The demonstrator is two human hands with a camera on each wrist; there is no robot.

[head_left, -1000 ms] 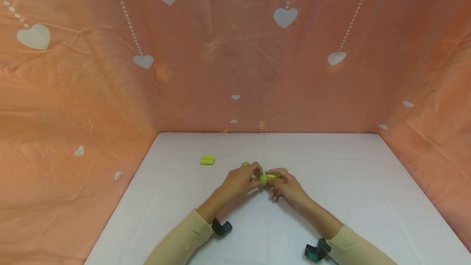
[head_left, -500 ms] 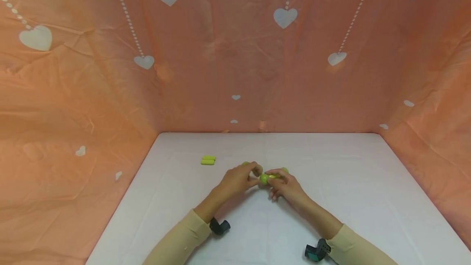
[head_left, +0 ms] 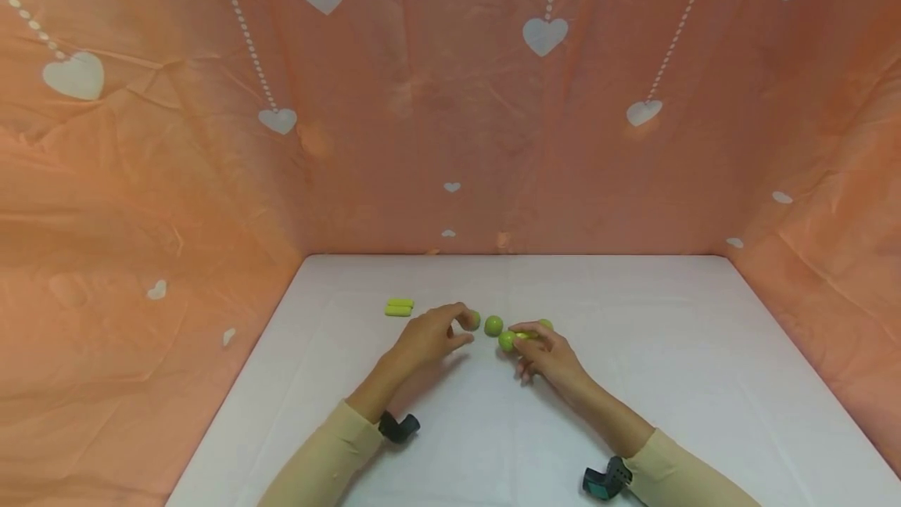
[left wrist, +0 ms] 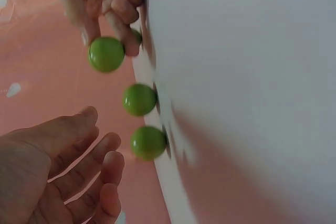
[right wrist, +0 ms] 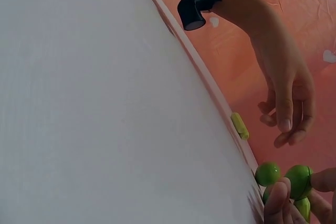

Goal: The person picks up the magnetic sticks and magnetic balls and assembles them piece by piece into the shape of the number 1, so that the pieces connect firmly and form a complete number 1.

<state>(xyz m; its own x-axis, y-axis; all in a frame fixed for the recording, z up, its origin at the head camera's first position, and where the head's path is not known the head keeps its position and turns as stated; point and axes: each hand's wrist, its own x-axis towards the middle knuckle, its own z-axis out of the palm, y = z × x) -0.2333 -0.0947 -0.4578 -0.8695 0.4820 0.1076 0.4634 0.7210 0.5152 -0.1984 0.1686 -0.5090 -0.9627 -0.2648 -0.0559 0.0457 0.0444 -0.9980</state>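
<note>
My right hand (head_left: 552,357) pinches a smooth green ball (head_left: 507,341) together with a short yellow-green stick (right wrist: 303,208). Whether the stick is fixed in the ball I cannot tell, as fingers cover the place where they meet. Behind the right fingertips another green ball (head_left: 546,325) shows in part. My left hand (head_left: 431,332) holds nothing; its thumb and fingers are apart and loosely bent. Close by its fingertips is one green ball (head_left: 475,321), partly covered in the head view. A further green ball (head_left: 493,325) sits on the table between the two hands.
Two yellow-green sticks (head_left: 399,307) lie side by side left of the hands, farther back on the white table (head_left: 633,311). Orange cloth (head_left: 422,100) printed with pale hearts walls off the back and sides. Each wrist wears a dark camera (head_left: 605,480).
My left hand has drawn back to the left from the ball in the right hand, uncovering the balls on the table between them. The right hand has hardly moved.
</note>
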